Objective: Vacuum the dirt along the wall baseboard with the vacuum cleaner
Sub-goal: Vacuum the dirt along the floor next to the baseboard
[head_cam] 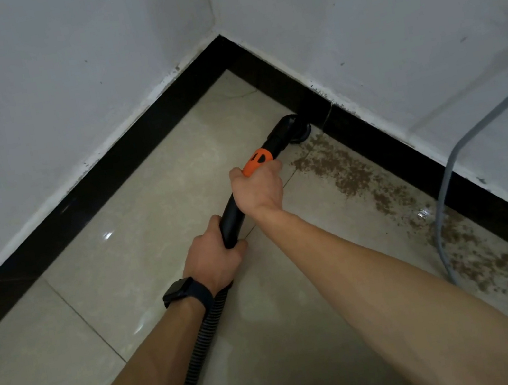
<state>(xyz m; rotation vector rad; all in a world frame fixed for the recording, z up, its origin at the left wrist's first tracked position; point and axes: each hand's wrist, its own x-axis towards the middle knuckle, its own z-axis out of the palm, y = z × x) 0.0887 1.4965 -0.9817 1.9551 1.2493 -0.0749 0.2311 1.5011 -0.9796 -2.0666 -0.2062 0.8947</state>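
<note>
The left hand (215, 260) grips the vacuum cleaner's black tube (232, 220) low down; the right hand (258, 188) clasps it by the orange collar (257, 159). The nozzle (297, 128) rests on the floor (147, 211) against the baseboard (390, 147), at the corner end of the dirt (351, 172). It is best drawn slowly rightward, head flat and tight to the edge, minding the grey cable (442, 227).
</note>
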